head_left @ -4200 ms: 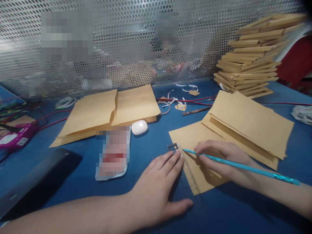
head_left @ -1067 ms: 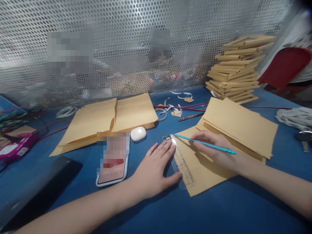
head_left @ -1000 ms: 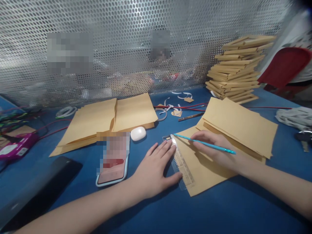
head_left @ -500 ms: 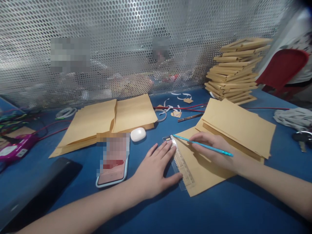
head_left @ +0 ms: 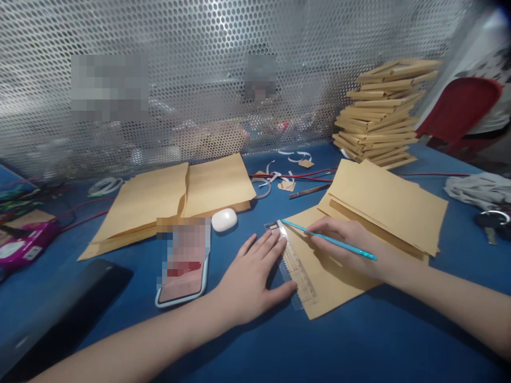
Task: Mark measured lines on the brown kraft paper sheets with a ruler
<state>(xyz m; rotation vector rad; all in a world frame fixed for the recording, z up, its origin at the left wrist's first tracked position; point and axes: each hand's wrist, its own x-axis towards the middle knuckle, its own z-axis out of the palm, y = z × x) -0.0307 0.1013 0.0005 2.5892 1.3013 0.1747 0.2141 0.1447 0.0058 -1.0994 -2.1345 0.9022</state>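
Note:
My left hand (head_left: 251, 282) lies flat with its fingers spread, pressing on a clear ruler (head_left: 297, 268). The ruler rests along the left edge of a tan paper sheet (head_left: 339, 295). A thin turquoise pen (head_left: 339, 242) is pinched in my right hand (head_left: 347, 239). Its tip touches or hovers just at the ruler's upper end; I cannot tell which. Several more tan sheets (head_left: 391, 205) lie loosely stacked beyond my right hand, overlapping the sheet under the ruler.
Left of my hand lie a phone (head_left: 186, 284) and a white oval case (head_left: 224, 219). Open tan folders (head_left: 219, 181) sit behind them. A tall stack of folded tan pieces (head_left: 379, 117) stands at back right, near keys (head_left: 491, 223). A perforated metal panel (head_left: 179, 32) borders the blue table.
The whole view has shifted slightly. Both hands, the ruler and the pen keep nearly the same places on the paper.

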